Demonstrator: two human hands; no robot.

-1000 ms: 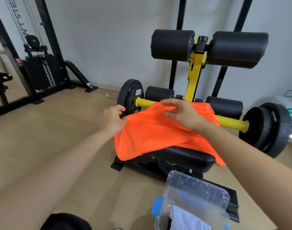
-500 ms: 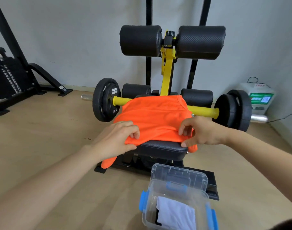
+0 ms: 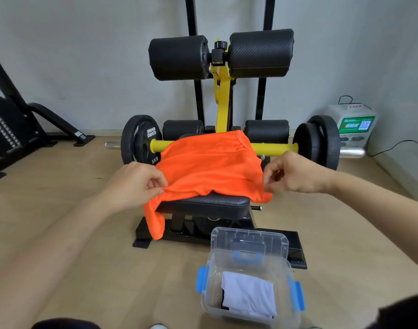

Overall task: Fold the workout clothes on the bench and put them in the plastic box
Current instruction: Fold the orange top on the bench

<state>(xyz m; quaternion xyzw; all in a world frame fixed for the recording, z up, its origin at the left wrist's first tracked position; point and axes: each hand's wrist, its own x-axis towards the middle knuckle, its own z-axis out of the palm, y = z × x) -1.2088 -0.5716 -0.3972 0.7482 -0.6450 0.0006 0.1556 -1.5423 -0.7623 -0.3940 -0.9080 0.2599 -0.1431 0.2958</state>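
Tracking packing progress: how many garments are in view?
2: an orange garment draped over the bench; a white garment in the plastic box. A dark piece beside it may be another.

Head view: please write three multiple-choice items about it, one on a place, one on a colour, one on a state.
1. Where does the plastic box stand?
A) on the floor in front of the bench
B) on top of the bench
C) on a shelf

2. What colour is the garment on the bench?
A) white
B) blue
C) orange

3. In what state is the box?
A) latched shut
B) open and empty
C) open, with a white cloth inside

Key:
1 A, it stands on the wood floor below the seat.
2 C, the garment draped over the seat is orange.
3 C, the lid stands behind it and the cloth shows inside.
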